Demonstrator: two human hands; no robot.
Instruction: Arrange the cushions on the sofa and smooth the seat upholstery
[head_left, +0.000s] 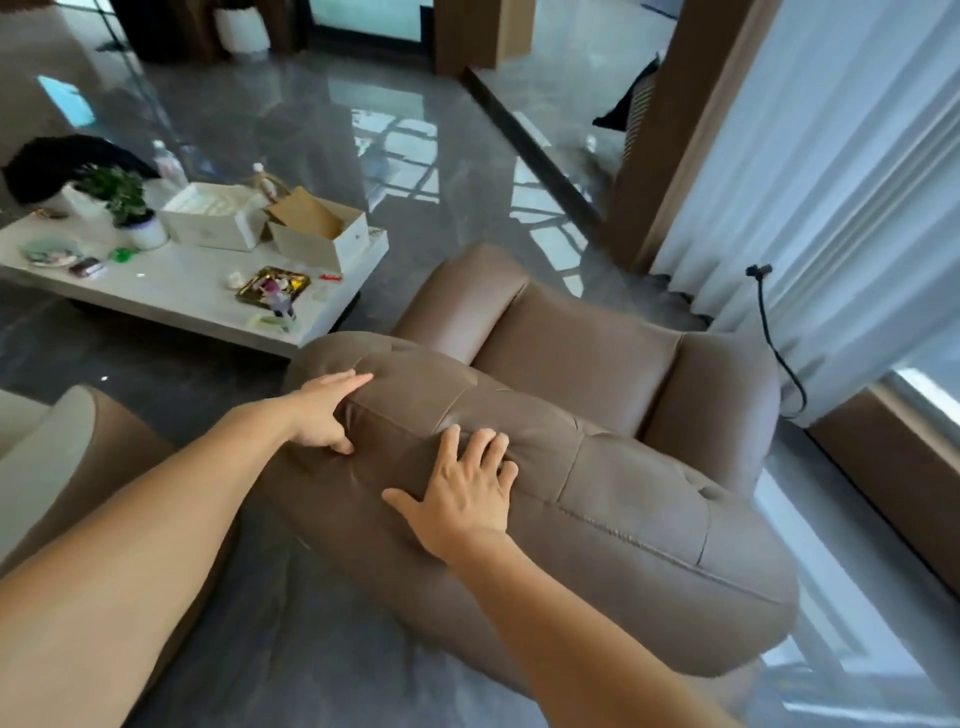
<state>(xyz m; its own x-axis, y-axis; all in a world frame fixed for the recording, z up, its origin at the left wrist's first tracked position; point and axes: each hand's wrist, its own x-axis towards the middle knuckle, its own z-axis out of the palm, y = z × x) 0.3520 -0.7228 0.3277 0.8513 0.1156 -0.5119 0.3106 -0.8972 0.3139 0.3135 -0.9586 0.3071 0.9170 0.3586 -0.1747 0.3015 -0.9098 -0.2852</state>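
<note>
A brown leather armchair (576, 353) stands in front of me, seen from behind its padded, tufted backrest (623, 499). My left hand (324, 410) grips the backrest's left end, fingers along the top and thumb tucked into the seam below. My right hand (465, 491) lies flat with spread fingers on the back face of the backrest. The seat (576, 348) and both armrests show beyond the backrest. No loose cushion is in view.
A low white coffee table (171, 296) at the left carries boxes, a potted plant and small clutter. Part of another brown seat (78, 457) is at the lower left. White curtains (831, 182) and a black cable (779, 353) hang at the right. The floor is glossy grey tile.
</note>
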